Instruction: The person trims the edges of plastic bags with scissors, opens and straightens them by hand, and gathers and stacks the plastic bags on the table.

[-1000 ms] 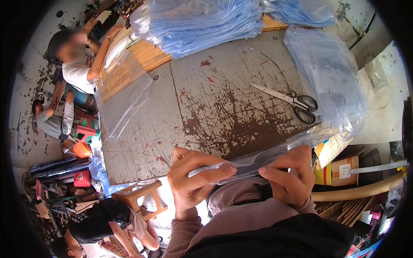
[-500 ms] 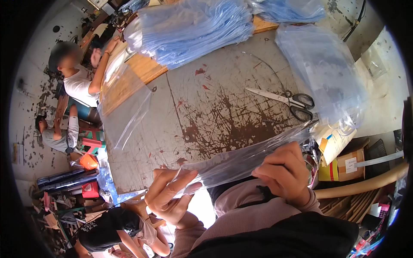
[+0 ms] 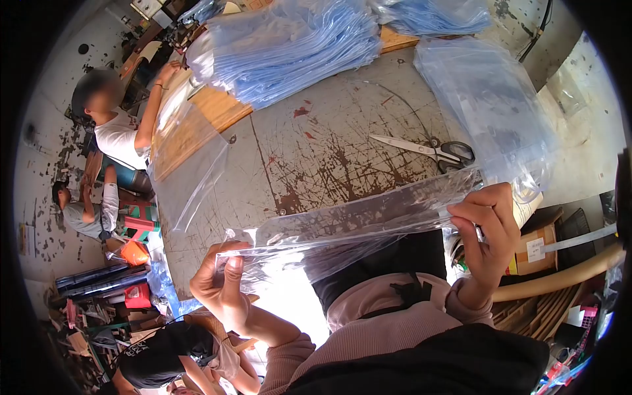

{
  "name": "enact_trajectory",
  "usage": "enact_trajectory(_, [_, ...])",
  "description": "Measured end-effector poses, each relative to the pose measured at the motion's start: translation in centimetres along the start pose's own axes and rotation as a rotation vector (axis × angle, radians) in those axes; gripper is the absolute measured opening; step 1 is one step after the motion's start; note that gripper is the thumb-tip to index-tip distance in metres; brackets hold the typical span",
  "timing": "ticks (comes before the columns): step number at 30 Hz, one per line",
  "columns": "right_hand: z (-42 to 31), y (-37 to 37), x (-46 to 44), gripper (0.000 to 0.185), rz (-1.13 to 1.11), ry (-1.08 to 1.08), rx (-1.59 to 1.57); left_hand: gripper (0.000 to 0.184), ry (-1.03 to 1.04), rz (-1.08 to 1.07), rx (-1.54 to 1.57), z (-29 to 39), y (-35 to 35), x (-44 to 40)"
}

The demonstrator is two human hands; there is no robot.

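Note:
A clear plastic sheet is stretched between my two hands, over the near edge of the table. My left hand pinches its left end between thumb and fingers. At the other end, my right hand grips the sheet with closed fingertips. The sheet's lower part hangs in folds toward my lap. Just beyond its right end lie black-handled scissors, blades pointing left, their lower handle partly covered by the sheet.
Thick piles of bluish plastic bags lie at the far side, and another stack is on the right. A loose clear sheet overhangs the left edge of the scratched table. Other people are at the left, one in white.
My hands have moved apart, the left to the left and the right up and to the right. The plastic sheet is now drawn out wider between them.

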State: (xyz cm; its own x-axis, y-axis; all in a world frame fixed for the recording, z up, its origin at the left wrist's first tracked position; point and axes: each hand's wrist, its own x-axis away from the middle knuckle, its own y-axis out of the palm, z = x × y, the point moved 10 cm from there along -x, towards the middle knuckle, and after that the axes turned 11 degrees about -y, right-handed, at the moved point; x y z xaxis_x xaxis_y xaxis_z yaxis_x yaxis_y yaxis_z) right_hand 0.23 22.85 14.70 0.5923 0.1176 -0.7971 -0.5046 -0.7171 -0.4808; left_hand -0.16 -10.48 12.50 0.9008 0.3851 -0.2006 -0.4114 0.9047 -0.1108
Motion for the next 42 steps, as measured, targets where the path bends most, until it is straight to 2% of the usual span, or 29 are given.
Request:
enact_trajectory(13, [-0.6,0.1,0.2,0.025,0.037,-0.043,-0.037,0.022,0.026,-0.006,0.008,-0.4,-1.0,-0.1])
enact_trajectory(16, [-0.1,0.2,0.3,0.024,0.057,-0.021,-0.092,0.021,0.008,0.006,0.007,-0.7,-1.3,-0.1])
enact_trajectory(18, [0.8,0.0,0.4,0.026,0.055,0.037,0.002,0.020,0.002,0.020,0.002,-1.0,-1.8,-0.1])
enact_trajectory(21, [1.8,-1.2,0.7,0.026,0.161,0.122,0.076,0.021,0.077,0.225,0.019,-1.3,-6.0,0.0])
enact_trajectory(23, [2.7,-1.5,1.3,0.026,0.160,0.166,0.079,0.024,0.142,0.495,-0.118,0.2,-10.5,0.8])
enact_trajectory(25, [3.5,-1.8,2.0,0.026,0.162,0.216,0.081,0.021,0.256,0.953,-0.245,3.2,-14.4,3.4])
enact_trajectory(27, [4.7,-1.0,2.9,0.023,0.125,0.317,-0.053,0.021,0.522,1.135,-0.153,6.0,-16.5,6.2])
enact_trajectory(30, [5.3,-0.4,3.7,0.022,0.129,0.363,-0.119,0.021,0.956,1.293,-0.387,11.0,-15.6,10.4])
enact_trajectory(31, [5.5,-0.2,3.8,0.022,0.133,0.368,-0.124,0.021,0.979,1.372,-0.428,11.1,-15.1,11.6])
enact_trajectory(33, [5.5,0.4,3.9,0.022,0.106,0.371,-0.155,0.021,1.076,1.255,-0.501,11.9,-12.3,11.5])
enact_trajectory(34, [5.5,0.6,4.0,0.022,0.104,0.374,-0.159,0.022,1.014,1.117,-0.491,11.7,-11.1,10.3])
enact_trajectory(35, [5.3,1.0,4.0,0.022,0.075,0.368,-0.171,0.024,0.948,0.982,-0.479,11.0,-9.4,9.2])
enact_trajectory(36, [5.1,1.4,3.9,0.022,0.046,0.358,-0.180,0.027,0.723,0.944,-0.537,9.8,-7.9,7.7])
enact_trajectory(37, [4.9,1.6,3.7,0.022,0.044,0.352,-0.175,0.029,0.594,0.803,-0.539,7.8,-7.1,6.4])
enact_trajectory(38, [4.7,2.4,3.8,0.023,-0.007,0.368,-0.204,0.030,0.428,0.469,-0.402,6.2,-3.4,4.4])
enact_trajectory(41, [4.5,4.7,5.4,0.024,-0.130,0.370,-0.236,0.039,0.180,-0.140,-0.341,-0.6,5.9,3.7])
enact_trajectory(42, [4.9,6.1,6.7,0.025,-0.178,0.469,-0.347,0.038,0.162,-0.269,-0.356,-2.6,8.5,4.4])
